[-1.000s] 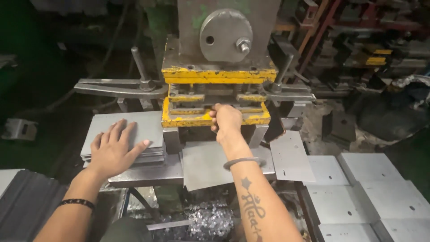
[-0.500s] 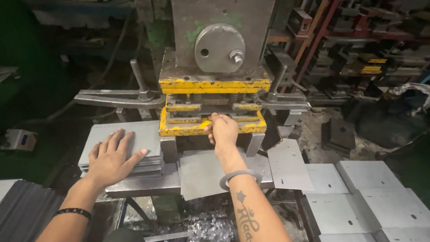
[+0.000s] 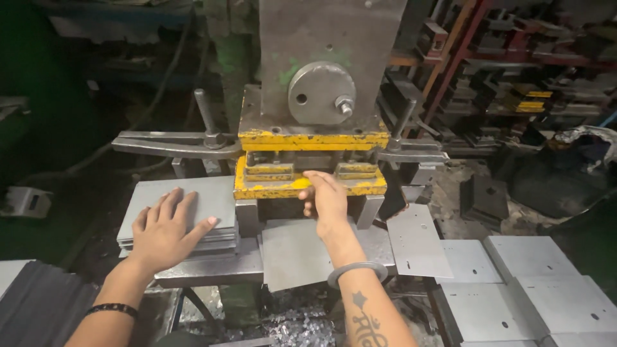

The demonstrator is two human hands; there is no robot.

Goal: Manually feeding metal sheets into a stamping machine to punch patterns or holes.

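A flat grey sheet-metal blank (image 3: 292, 254) lies on the bench under the yellow press die (image 3: 308, 183). It is touched at its far edge by the right hand (image 3: 328, 199), fingers loosely curled. The left hand (image 3: 164, 231) is spread flat, open, on a grey plate stack (image 3: 183, 196).

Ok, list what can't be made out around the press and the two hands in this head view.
- Right hand: fingertips reach under the yellow die block; what they touch is hidden by the block.
- Grey sheet below that hand: its far edge is covered by the hand and press frame.
- Left hand lies flat on the sheet stack; the number of sheets is too fine to count.
- Punched plates at right: cut off by the picture's edge.
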